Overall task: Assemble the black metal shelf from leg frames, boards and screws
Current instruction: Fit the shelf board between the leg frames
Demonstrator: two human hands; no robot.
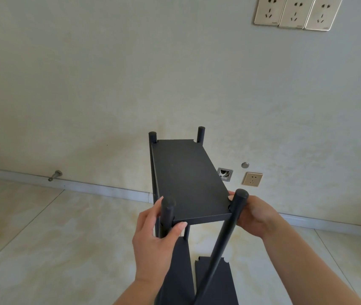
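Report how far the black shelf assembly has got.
Done: the flat black metal top board sits between four round black legs. In hand: left hand and right hand each grip a near leg. Left: a loose black board lies on the floor below; screws aren't visible.

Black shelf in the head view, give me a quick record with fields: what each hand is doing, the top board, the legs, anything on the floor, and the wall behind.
left hand: left hand grips the near left leg just below its cap
right hand: right hand wraps the near right leg, a fingertip on the board corner
top board: top board sits between four upright legs
lower shelf: lower board beneath
floor: loose black board lying on the tiles
wall: single socket, triple socket
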